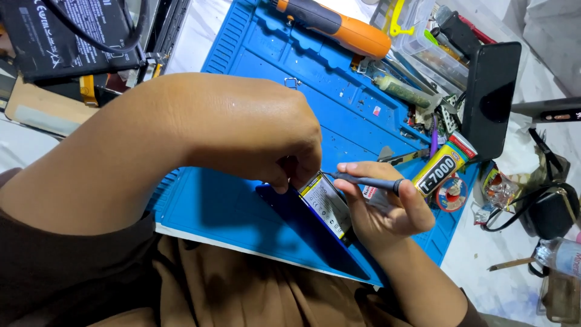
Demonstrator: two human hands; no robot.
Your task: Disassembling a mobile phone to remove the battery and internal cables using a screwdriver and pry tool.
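Left fingers (290, 175) pinch phone battery (327, 206) | right fingers (369, 209) grip screwdriver (366, 181) | blue mat (315, 97), cluttered bench.

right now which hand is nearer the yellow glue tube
Right. The right hand, holding a thin tool, sits just beside the yellow glue tube; the left hand is farther away, over the phone.

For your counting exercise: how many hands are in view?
2. The left hand grips the phone's top edge; the right hand holds a thin grey tool beside it.
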